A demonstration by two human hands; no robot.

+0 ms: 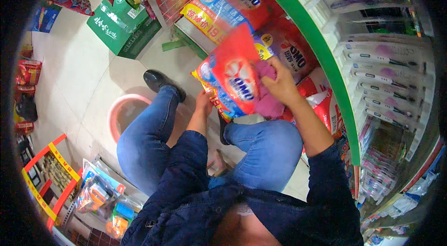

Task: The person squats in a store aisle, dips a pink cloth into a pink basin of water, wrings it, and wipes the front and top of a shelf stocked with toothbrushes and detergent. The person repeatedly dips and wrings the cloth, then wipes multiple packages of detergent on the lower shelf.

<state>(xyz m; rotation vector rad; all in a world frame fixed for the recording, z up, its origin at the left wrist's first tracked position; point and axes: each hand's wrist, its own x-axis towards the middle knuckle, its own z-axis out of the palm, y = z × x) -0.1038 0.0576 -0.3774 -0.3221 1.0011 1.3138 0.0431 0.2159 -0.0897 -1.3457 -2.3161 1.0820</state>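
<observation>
In front of my knees I hold up a red and blue OMO detergent bag point(241, 78), tilted and partly blurred. My left hand point(204, 103) grips its lower left edge by the yellow strip. A magenta cloth point(267, 97) is bunched in my right hand point(279, 80), lying against the bag's right side. Just beyond stand more OMO bags on the bottom shelf: a red one point(249, 0) with a yellow strip and a purple one point(293, 54). The cloth hides part of the held bag.
A pink basin point(117, 110) sits on the tiled floor beside my left leg. Farther off is a green carton point(120, 26). A green shelf edge point(328, 61) curves past my right arm, below packaged toothbrushes point(380, 61). Bagged toys point(104, 197) lie at lower left.
</observation>
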